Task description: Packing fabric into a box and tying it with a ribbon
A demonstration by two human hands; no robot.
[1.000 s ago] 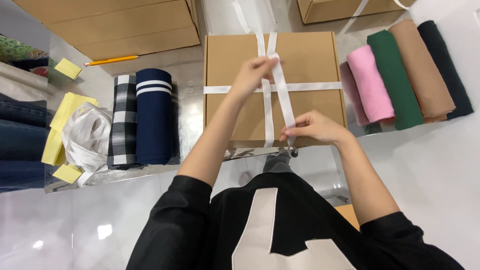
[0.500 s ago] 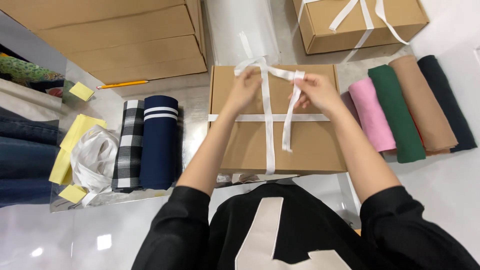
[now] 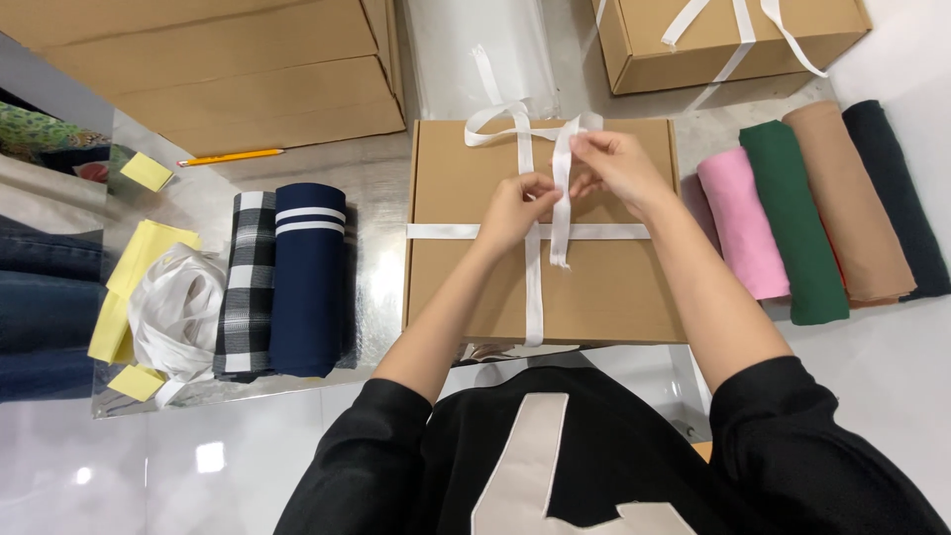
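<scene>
Centrally, left hand (image 3: pixel 515 206) pinched on the white ribbon (image 3: pixel 535 287) just above the crossing of its two bands; right hand (image 3: pixel 616 168) clenched on a ribbon tail, held up so that the loose end hangs down over the lid. Both hands close together, nearly touching, above the far half of the flat brown cardboard box (image 3: pixel 609 287). Ribbon wrapped once lengthwise and once crosswise around the box, with a loop lying at the far edge. Box resting on the desk (image 3: pixel 376 198), directly in front of the person's black top (image 3: pixel 555 456).

Left of the box, just beside it: rolled navy cloth with white stripes (image 3: pixel 309 277), then a rolled black-and-white check cloth (image 3: pixel 246 282), then a heap of white ribbon (image 3: pixel 178 312) and yellow sticky notes (image 3: pixel 134 287). Farther left, folded dark jeans (image 3: pixel 45 307). Far left: a yellow pencil (image 3: pixel 230 157) in front of large stacked cartons (image 3: pixel 218 69).

Right of the box: four rolled cloths side by side, pink (image 3: pixel 743 238), green (image 3: pixel 792 228), tan (image 3: pixel 847 208) and black (image 3: pixel 897 198). Far right: a second ribbon-tied box (image 3: pixel 733 40).
</scene>
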